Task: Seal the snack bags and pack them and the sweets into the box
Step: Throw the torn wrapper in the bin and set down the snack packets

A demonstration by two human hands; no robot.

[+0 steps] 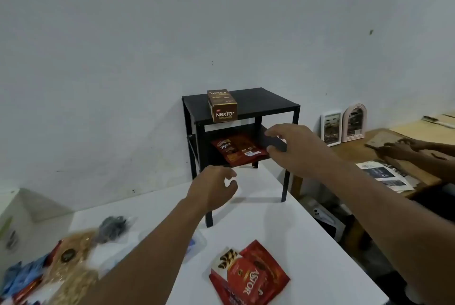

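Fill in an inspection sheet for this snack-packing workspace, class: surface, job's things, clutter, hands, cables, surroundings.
Surface: white table carrying a small black shelf unit.
Job's things: Nextar box on top of the shelf unit; red snack bag on its lower shelf; red Astor bag lying flat near the front edge; blurred sweets and wrappers at front left.
Clutter: grey bundle behind the sweets, too blurred to identify.
Hands: left hand loosely curled, holding nothing; right hand gripping a dark flat object at the lower shelf.
Cables: nothing seen.
Surroundings: wooden table on the right with two picture frames, papers, another person's hands.
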